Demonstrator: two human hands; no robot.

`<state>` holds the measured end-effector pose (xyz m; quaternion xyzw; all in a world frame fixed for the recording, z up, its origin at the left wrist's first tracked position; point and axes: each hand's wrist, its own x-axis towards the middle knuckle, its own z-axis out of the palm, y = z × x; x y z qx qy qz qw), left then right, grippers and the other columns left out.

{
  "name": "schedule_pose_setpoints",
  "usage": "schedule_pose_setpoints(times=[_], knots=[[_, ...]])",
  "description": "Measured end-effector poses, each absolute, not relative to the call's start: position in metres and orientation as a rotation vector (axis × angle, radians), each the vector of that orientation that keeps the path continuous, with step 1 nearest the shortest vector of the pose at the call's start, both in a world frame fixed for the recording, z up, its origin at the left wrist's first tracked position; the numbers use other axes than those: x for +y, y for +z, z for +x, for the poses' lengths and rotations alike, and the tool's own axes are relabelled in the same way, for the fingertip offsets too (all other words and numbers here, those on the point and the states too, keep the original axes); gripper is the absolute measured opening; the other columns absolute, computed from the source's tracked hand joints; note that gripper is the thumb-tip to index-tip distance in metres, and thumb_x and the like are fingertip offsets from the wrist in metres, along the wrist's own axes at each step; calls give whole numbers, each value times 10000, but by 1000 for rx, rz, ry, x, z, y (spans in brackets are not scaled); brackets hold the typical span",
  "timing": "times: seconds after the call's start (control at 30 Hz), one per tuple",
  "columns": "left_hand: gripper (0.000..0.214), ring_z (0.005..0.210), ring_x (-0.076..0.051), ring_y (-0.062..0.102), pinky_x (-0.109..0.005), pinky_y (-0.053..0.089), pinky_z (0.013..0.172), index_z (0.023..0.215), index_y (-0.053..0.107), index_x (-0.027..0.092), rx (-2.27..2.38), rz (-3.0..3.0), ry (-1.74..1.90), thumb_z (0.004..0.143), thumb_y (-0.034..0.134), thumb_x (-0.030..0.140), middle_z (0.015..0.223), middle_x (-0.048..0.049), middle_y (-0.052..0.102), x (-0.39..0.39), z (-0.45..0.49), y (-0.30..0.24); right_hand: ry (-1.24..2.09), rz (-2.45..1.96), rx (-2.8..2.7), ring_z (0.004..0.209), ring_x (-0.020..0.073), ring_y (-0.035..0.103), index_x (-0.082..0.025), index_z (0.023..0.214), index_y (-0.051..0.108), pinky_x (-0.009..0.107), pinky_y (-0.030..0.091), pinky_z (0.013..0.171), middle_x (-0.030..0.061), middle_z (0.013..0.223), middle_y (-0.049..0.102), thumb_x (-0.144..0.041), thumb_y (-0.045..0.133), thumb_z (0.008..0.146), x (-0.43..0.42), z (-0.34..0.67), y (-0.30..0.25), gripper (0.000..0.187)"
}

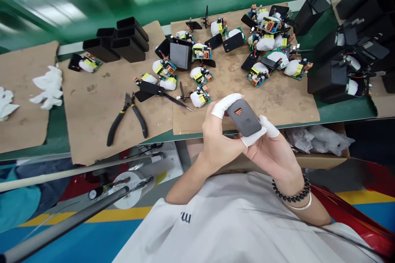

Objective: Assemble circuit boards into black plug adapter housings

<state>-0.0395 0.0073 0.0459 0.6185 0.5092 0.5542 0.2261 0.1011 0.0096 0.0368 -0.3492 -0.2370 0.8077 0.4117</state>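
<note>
A dark grey charger housing (246,120) with rounded corners sits between my two hands, just above the table's front edge. Small orange-red marks show on its upturned face. My left hand (217,141) grips it from the left, a white finger cot on a finger bent along its far side and another on the thumb at the near end. My right hand (273,152), also with white finger cots, closes around its right side. Part of the fingers is hidden beneath the housing. Beyond lie circuit boards (202,76) with yellow parts and white blobs.
Diagonal pliers (127,119) and a thin screwdriver (175,100) lie on cardboard (89,115) to the left. Empty black casings (131,45) stand behind them. More boards (268,45) are heaped at the back right, beside black chargers (328,82). Crumpled white gloves (49,88) lie far left.
</note>
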Motion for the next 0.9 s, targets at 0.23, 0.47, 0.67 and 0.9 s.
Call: schedule_pose_setpoints(times=[0.23, 0.47, 0.67, 0.9], knots=[[691, 1106, -266, 708, -441, 594, 1013, 1254, 618, 204, 1457, 1566, 1473, 758, 881, 606, 1174, -86, 735, 8, -41, 53, 2084, -822, -531, 912, 168, 813, -293, 1084, 771, 317, 686, 852, -11, 1071, 849, -557, 694, 949, 3, 101, 47, 306], [665, 1012, -229, 736, -384, 613, 952, 1156, 628, 201, 1296, 1288, 1311, 723, 888, 633, 1096, -71, 754, 5, -36, 53, 1745, -1058, -753, 486, 145, 596, -247, 979, 797, 277, 535, 473, -25, 677, 728, -650, 643, 937, 14, 96, 35, 434], [786, 1020, -234, 744, -360, 619, 925, 1142, 605, 212, 1211, 1215, 1437, 624, 897, 726, 1111, -79, 754, 5, -40, 34, 1235, -1195, -1175, 725, 167, 708, -278, 979, 787, 266, 572, 610, -8, 899, 788, -460, 619, 1008, 13, 100, 34, 250], [690, 1010, -278, 767, -430, 654, 863, 1082, 652, 213, 996, 661, 952, 876, 510, 856, 1092, -115, 788, 6, -62, 41, 313, -786, -1964, 863, 264, 765, -337, 1388, 645, 444, 624, 771, 67, 1066, 815, -256, 513, 1029, 23, 132, 35, 391]])
